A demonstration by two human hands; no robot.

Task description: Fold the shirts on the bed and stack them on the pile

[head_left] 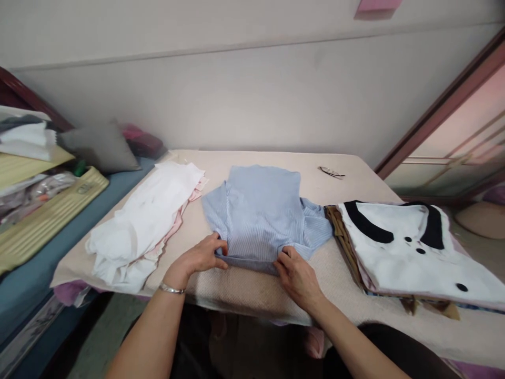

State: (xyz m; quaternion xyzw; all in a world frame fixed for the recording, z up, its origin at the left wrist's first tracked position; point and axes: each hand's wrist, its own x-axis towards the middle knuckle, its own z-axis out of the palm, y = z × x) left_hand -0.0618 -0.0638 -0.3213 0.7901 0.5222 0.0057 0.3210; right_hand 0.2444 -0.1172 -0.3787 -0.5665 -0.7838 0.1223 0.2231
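Both hands, left [199,258] and right [295,273], pinch the blue shirt's [258,210] near hem.

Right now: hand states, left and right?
Left hand: closed, pinching the near edge of the blue shirt.
Right hand: closed, gripping the same edge further right.

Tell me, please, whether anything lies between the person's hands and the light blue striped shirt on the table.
Nothing visible does: the left hand and the right hand both already pinch the near edge of the blue shirt.
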